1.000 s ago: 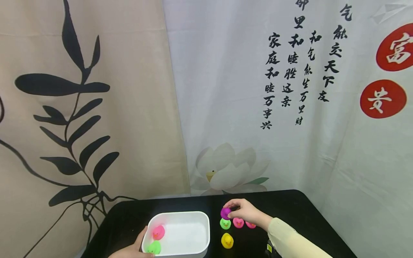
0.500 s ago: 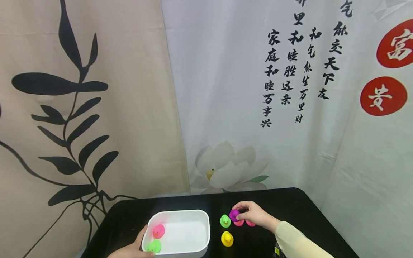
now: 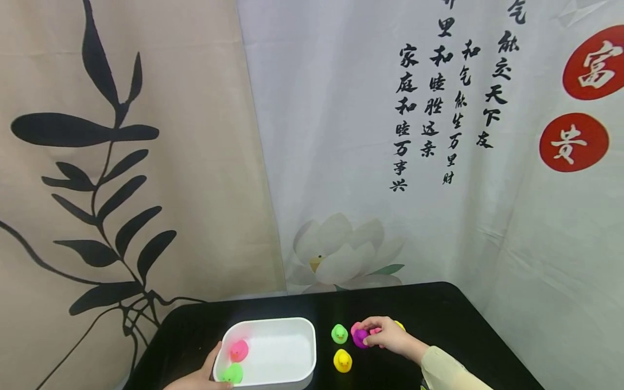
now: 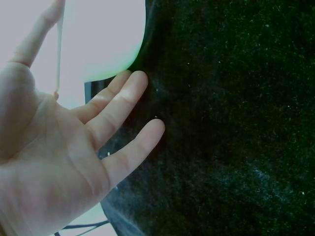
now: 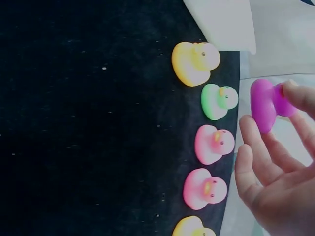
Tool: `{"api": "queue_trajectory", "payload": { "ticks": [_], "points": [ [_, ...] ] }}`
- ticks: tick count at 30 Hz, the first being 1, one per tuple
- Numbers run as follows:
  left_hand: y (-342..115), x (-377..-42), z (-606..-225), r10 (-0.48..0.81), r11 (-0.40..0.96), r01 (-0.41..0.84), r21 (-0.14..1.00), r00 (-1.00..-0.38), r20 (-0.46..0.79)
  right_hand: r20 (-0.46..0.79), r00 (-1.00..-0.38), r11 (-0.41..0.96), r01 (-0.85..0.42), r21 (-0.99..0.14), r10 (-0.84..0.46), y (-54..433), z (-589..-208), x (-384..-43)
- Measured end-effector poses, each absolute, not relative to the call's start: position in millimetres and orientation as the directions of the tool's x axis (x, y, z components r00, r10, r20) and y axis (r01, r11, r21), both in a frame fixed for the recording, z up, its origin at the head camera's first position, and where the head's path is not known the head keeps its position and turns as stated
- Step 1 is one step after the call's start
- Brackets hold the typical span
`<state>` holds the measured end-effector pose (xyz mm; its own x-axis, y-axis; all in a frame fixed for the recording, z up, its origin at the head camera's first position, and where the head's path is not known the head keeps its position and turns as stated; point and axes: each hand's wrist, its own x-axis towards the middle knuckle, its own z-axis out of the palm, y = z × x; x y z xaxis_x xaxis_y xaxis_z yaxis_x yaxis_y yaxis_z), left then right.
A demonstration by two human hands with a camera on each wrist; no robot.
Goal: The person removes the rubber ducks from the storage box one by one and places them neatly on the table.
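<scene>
My right hand [image 3: 391, 335] pinches a purple rubber duck [image 5: 264, 104] between thumb and fingertips. In the head view this duck overlaps a pink duck [image 3: 355, 327]. A green duck [image 3: 339, 333] sits just left of it, with a yellow duck [image 3: 343, 361] nearer to me. Another pink duck [image 5: 205, 189] is mostly hidden behind my hand in the head view. My left hand [image 3: 199, 376] touches the near left corner of a white plastic tub [image 3: 316, 346], its fingers spread and fairly straight. Inside the tub lie a pink duck [image 3: 239, 351] and a green duck [image 3: 231, 373].
A second yellow duck [image 3: 401, 325] shows behind my right hand, at the end of the row. The black-covered table [image 3: 439, 309] reaches back to a printed cloth backdrop [image 3: 331, 162]. Its rounded far right corner lies beyond the ducks.
My right hand has carried the purple duck right and then toward me, from behind the green duck to in front of the pink one. The left hand and the tub stay put.
</scene>
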<state>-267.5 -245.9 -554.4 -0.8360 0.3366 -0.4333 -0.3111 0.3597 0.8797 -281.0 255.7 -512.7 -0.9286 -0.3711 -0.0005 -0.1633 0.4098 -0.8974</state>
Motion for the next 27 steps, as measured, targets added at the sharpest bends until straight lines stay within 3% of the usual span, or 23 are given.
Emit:
{"api": "queue_trajectory", "payload": {
  "ticks": [18, 27],
  "points": [
    [-241.9, -264.1, -548.0, 0.3, 0.4, -0.307, 0.863, -0.847, -0.44, -0.101, -0.936, 0.445, -0.065, -0.893, -0.338, 261.1, -544.2, -273.7],
    [-242.9, -264.9, -548.7, 0.295, 0.415, -0.295, 0.861, -0.851, -0.434, -0.066, -0.936, 0.433, -0.097, -0.896, -0.346, 262.4, -554.9, -274.0]
  ]
}}
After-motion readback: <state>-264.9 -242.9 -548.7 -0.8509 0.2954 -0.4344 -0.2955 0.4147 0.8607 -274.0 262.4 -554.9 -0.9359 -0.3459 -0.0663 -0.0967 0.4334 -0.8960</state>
